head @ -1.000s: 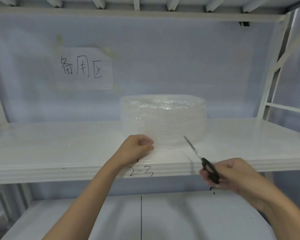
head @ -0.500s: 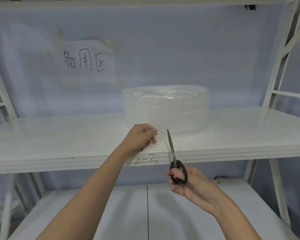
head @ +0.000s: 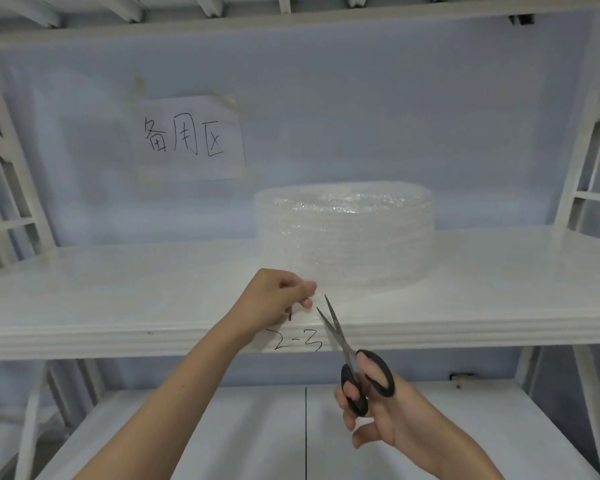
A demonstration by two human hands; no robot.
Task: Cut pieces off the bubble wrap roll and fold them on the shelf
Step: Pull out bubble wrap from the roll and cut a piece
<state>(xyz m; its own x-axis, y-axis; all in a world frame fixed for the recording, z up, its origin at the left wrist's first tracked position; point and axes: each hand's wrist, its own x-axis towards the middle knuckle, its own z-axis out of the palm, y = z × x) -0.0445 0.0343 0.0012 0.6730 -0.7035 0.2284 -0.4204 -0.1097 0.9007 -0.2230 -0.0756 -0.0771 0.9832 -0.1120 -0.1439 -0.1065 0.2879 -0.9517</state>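
I see the bubble wrap roll (head: 345, 233) lying flat on the middle shelf (head: 118, 289), right of centre and toward the far side: a clear, shiny, low drum of many wound layers, with a loose tail (head: 329, 289) running off it toward the near edge. The shelf is white and glossy, its near lip marked "2-3" by hand just below my left hand; a second white shelf (head: 222, 427) lies lower and nearer, with a dark line down its middle. Behind stands a pale blue wall with a taped paper sign (head: 187, 138) bearing 3 handwritten characters, left of the roll. White frame posts rise at both sides. My left hand (head: 274, 299) is closed, pinching the tail's near end at the shelf edge. To its right, my right hand (head: 378, 410) grips black-handled scissors (head: 352, 358), blades parted and pointing up-left, tips just beside the pinched wrap.
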